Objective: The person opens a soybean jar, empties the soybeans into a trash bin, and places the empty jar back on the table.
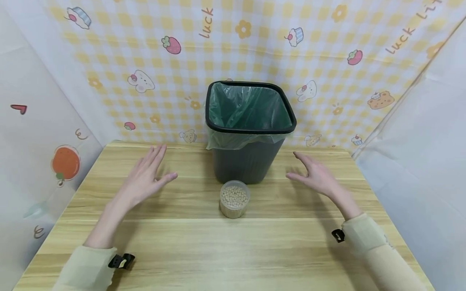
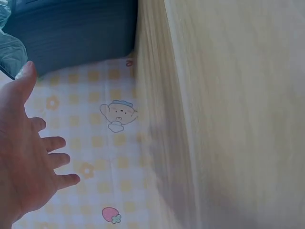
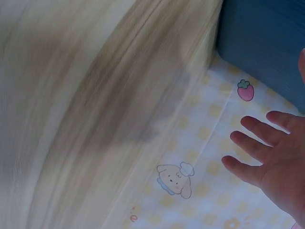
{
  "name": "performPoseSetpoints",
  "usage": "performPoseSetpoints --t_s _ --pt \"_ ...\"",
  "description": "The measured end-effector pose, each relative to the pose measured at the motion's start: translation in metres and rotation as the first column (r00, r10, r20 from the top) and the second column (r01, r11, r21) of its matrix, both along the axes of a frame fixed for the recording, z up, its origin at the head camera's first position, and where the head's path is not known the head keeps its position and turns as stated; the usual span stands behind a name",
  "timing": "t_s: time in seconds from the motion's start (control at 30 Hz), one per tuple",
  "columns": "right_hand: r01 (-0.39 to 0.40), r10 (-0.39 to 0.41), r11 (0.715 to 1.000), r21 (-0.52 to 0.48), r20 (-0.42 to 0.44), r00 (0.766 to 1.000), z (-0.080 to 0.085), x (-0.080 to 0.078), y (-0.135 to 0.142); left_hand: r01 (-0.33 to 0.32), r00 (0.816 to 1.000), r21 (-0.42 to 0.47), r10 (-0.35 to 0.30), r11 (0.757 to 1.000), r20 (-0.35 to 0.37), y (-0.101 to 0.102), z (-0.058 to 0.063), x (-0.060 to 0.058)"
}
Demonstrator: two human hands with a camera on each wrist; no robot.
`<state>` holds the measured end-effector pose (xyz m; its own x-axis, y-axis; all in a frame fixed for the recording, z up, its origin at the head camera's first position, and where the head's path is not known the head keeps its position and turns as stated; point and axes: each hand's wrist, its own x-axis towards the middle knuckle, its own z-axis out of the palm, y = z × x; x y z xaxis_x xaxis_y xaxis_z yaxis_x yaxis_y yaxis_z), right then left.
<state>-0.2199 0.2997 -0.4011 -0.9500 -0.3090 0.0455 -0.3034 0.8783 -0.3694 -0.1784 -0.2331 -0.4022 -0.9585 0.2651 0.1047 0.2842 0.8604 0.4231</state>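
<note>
Near the middle of the table stands a small clear tub point(image 1: 234, 211) filled with pale round beads point(image 1: 234, 196). Right behind it is a dark grey trash can point(image 1: 242, 161) with a black rim and a green plastic liner point(image 1: 251, 105) folded over its edge. My left hand point(image 1: 145, 178) hovers to the left of both, fingers spread and holding nothing. On the other side, my right hand point(image 1: 316, 174) is held in the air beside the trash can, its fingers extended and its palm bare in the right wrist view.
The wooden table point(image 1: 233, 250) backs onto a yellow checked curtain point(image 1: 167, 81) printed with cartoons. White sheets hang at the left point(image 1: 32, 133) and right point(image 1: 418, 133). Each sleeve cuff carries a small black device.
</note>
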Motion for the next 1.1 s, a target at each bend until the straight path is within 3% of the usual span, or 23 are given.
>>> performPoseSetpoints --t_s 0.2,0.5,0.83,1.1 --pt "-0.026 0.033 0.991 -0.134 0.050 0.998 0.001 0.006 -0.012 -0.002 1.000 0.085 0.002 0.996 0.003 0.005 -0.003 0.006" --pt "-0.094 0.158 0.937 -0.335 0.167 0.973 -0.003 0.016 -0.033 0.047 0.999 0.218 -0.047 0.975 -0.005 0.020 -0.002 0.016" --pt "-0.194 0.356 0.841 -0.505 0.247 0.901 -0.004 0.024 -0.059 0.068 0.996 0.364 -0.086 0.929 0.031 0.045 -0.007 0.022" --pt "-0.220 0.431 0.813 -0.540 0.304 0.849 -0.010 0.028 -0.082 0.112 0.985 0.370 -0.153 0.922 0.084 0.069 -0.009 0.027"
